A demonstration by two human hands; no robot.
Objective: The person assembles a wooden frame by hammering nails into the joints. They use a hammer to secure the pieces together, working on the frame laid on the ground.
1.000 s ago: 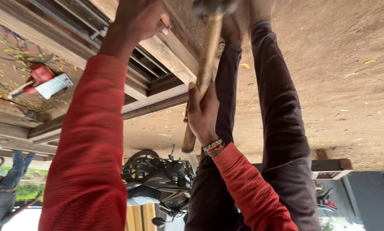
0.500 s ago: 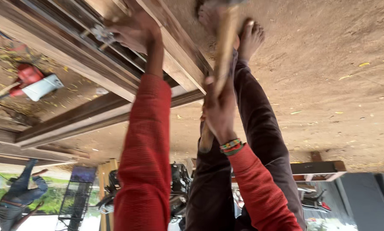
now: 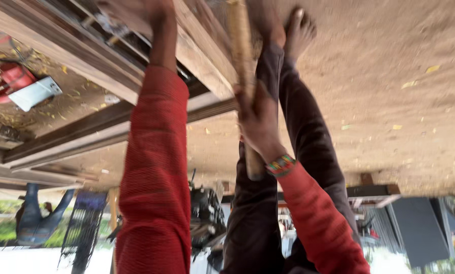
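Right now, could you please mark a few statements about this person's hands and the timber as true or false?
1. The right hand has its grip closed around a wooden handle. True.
2. The beaded bracelet sits on the left wrist. False: it is on the right wrist.
3. The person wears shoes. False: the foot on the sandy ground is bare.
4. The left hand reaches to the timber frame. True.
5. Both sleeves are blue. False: both are red.
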